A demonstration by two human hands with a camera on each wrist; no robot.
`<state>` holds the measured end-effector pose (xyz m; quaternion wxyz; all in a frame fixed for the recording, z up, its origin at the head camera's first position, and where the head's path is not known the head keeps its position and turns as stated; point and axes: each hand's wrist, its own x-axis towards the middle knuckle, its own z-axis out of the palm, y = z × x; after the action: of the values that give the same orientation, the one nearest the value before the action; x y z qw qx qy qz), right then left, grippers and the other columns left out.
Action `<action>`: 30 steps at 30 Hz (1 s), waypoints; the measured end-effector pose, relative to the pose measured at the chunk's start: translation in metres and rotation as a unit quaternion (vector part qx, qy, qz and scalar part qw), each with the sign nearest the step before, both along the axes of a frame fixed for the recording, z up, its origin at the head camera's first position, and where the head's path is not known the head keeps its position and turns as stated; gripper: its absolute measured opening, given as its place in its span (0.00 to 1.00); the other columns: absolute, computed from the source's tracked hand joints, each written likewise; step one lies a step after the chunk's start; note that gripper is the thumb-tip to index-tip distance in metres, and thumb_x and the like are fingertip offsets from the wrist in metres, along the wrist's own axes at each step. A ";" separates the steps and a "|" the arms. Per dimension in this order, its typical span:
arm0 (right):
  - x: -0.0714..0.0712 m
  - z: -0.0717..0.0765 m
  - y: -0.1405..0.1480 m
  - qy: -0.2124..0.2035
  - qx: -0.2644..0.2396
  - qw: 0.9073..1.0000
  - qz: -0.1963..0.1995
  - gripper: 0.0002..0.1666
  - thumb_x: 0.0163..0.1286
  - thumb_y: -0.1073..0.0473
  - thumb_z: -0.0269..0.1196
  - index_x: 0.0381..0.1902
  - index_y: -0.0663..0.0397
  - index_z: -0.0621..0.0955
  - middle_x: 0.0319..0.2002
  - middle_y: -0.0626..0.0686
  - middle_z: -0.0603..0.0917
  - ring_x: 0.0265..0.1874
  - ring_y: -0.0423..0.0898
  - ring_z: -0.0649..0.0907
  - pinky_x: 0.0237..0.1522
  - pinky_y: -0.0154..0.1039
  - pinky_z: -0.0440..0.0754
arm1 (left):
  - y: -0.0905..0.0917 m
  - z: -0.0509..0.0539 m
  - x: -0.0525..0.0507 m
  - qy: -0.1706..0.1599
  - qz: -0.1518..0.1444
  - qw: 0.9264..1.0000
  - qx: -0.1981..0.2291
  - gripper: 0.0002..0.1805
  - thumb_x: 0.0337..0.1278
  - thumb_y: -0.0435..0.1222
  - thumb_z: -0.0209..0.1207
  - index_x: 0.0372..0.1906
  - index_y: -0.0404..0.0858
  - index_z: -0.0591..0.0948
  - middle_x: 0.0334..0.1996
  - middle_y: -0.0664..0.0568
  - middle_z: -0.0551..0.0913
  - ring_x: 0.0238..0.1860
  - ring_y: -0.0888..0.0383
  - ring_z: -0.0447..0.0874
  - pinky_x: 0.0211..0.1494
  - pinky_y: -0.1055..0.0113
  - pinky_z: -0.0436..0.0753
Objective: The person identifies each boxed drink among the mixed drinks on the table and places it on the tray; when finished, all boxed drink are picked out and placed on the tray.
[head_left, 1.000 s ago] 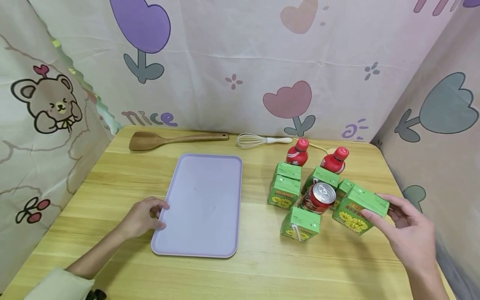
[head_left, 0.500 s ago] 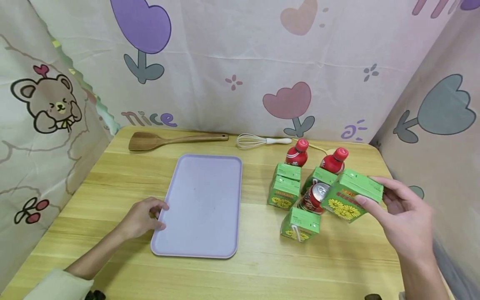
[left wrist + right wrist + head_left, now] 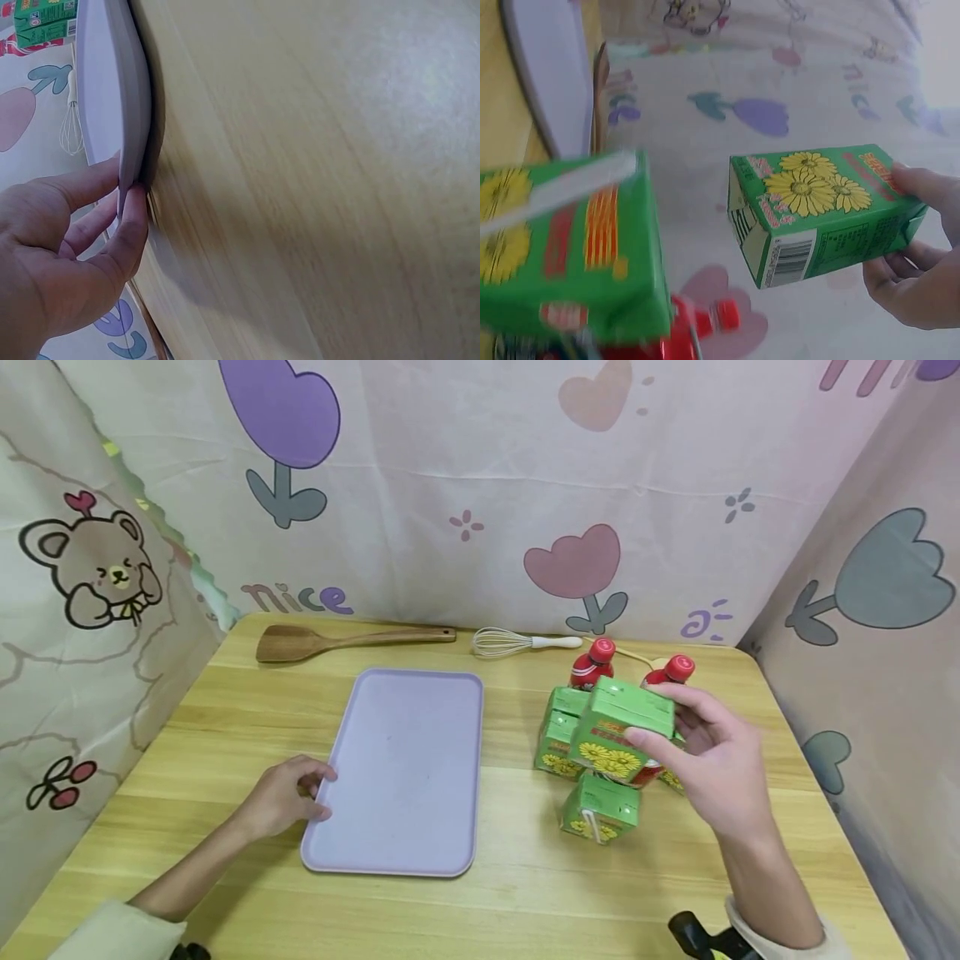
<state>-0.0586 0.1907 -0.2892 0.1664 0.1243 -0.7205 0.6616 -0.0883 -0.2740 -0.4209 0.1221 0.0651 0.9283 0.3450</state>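
Note:
The right hand [image 3: 716, 764] pinches a green carton with yellow flowers [image 3: 622, 727] between thumb and fingers, held up over the other cartons and partly covering the red can [image 3: 647, 773]. In the right wrist view the carton [image 3: 817, 214] is gripped at one end by the hand [image 3: 926, 247]. The left hand [image 3: 285, 797] holds the left rim of the lilac tray [image 3: 405, 777]; in the left wrist view its thumb and fingers [image 3: 129, 225] pinch the tray's edge [image 3: 135, 97]. Nothing lies on the tray.
Green cartons stand at the right, one [image 3: 600, 810] nearest the front and others [image 3: 558, 747] behind it. Two red-capped bottles [image 3: 592, 664] [image 3: 678, 669] are farther back. Along the table's back edge lie a wooden spatula [image 3: 292, 643], a whisk [image 3: 502, 642] and a thin yellowish utensil, partly hidden.
The right hand has carried the green carton leftward from the right side of the group to above it. The left hand and the tray have stayed in place.

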 end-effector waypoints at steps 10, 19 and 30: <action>-0.020 -0.010 -0.054 -0.070 0.024 0.996 0.053 0.29 0.51 0.71 0.71 0.53 0.63 0.77 0.43 0.50 0.82 0.42 0.43 0.82 0.53 0.31 0.78 | 0.001 0.001 0.000 -0.003 0.003 1.000 0.002 0.23 0.35 0.27 0.71 0.44 0.33 0.80 0.35 0.48 0.76 0.34 0.56 0.73 0.28 0.73 0.76; -0.035 -0.025 -0.104 -0.129 0.007 0.988 0.082 0.28 0.51 0.69 0.71 0.52 0.59 0.78 0.49 0.56 0.81 0.47 0.45 0.81 0.51 0.33 0.80 | 0.000 0.002 0.001 -0.007 0.004 1.000 0.002 0.22 0.35 0.27 0.71 0.43 0.33 0.80 0.34 0.48 0.75 0.33 0.57 0.72 0.28 0.73 0.76; -0.058 -0.051 -0.146 -0.127 -0.010 0.986 0.110 0.30 0.52 0.69 0.71 0.54 0.63 0.77 0.52 0.59 0.79 0.48 0.48 0.80 0.48 0.36 0.80 | 0.001 0.001 -0.001 -0.008 0.005 1.000 0.003 0.23 0.35 0.27 0.71 0.43 0.33 0.80 0.34 0.48 0.74 0.32 0.57 0.71 0.27 0.73 0.75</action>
<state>-0.1168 0.0448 -0.3407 0.0012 0.1157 -0.7111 0.6935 -0.0891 -0.2732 -0.4201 0.1275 0.0582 0.9267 0.3488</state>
